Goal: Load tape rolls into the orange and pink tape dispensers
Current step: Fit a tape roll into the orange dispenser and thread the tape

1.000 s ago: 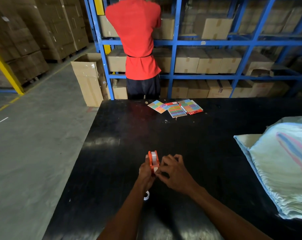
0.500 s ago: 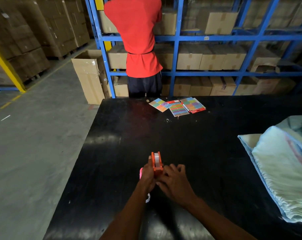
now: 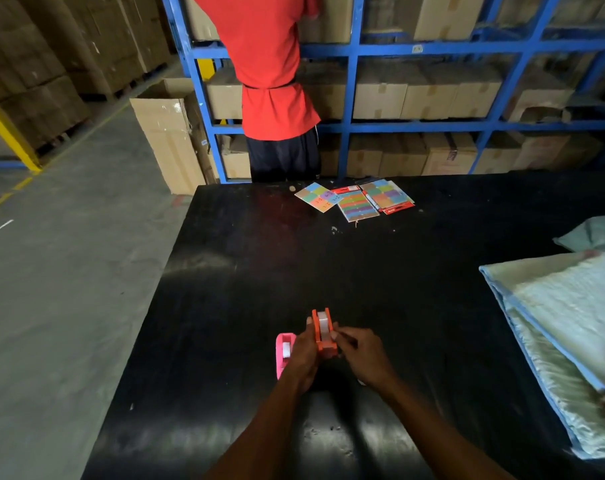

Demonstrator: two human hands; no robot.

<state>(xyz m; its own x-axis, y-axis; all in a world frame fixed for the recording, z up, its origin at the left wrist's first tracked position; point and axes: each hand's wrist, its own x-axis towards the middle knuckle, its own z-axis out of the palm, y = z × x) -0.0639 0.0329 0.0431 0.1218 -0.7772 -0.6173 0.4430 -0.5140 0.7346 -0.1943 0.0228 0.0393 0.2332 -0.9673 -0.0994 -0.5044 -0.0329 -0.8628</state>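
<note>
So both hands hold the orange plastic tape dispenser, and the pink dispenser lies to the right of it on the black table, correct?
Not quite: in the head view the pink plastic tape dispenser lies left of the orange plastic tape dispenser, beside the left hand. The right hand also holds the orange one.

Glossy black table (image 3: 415, 289), plastic orange dispenser (image 3: 317, 336), satiny cloth (image 3: 568, 327), cardboard boxes (image 3: 429, 91), painted metal rack (image 3: 415, 49)

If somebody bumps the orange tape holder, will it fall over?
Probably, if let go: the orange dispenser stands on edge, tall and narrow. Right now the left hand and right hand steady it. It looks like light plastic, so it would likely slide easily on the table.
</note>
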